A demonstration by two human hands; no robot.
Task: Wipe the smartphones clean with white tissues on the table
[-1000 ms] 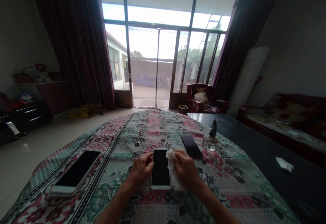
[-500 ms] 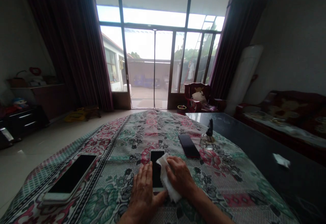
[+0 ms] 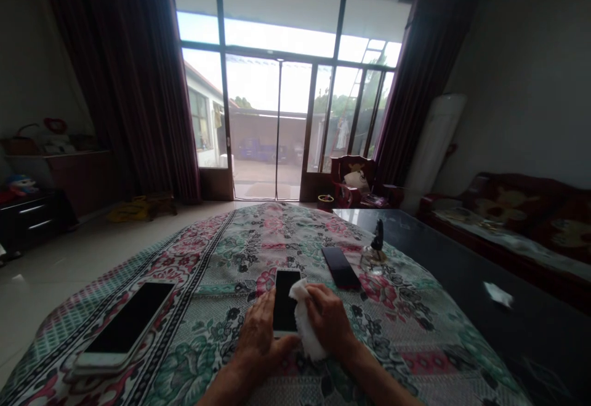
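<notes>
A white-framed smartphone [image 3: 287, 301] with a dark screen lies face up on the flowered cloth in front of me. My left hand [image 3: 260, 331] braces it, fingers along its left edge and thumb across its bottom end. Bunched in my right hand [image 3: 329, 318] is a white tissue [image 3: 305, 326], which lies against the right side of the screen and covers part of it. Just beyond, to the right, rests a dark smartphone [image 3: 340, 267]. Off to the left, a larger white-edged phone [image 3: 129, 320] lies on what looks like another one.
A clear bottle with a black spray top [image 3: 377, 246] stands at the right of the patterned tablecloth [image 3: 198, 338]. On the black tabletop [image 3: 452, 270] lies a crumpled white tissue [image 3: 498, 294]. A wooden armchair [image 3: 353, 181] and glass doors are beyond.
My right hand and the tissue have shifted slightly right, uncovering more screen. My left hand's fingers are drawn in closer together by the phone's edge. The view has turned a little.
</notes>
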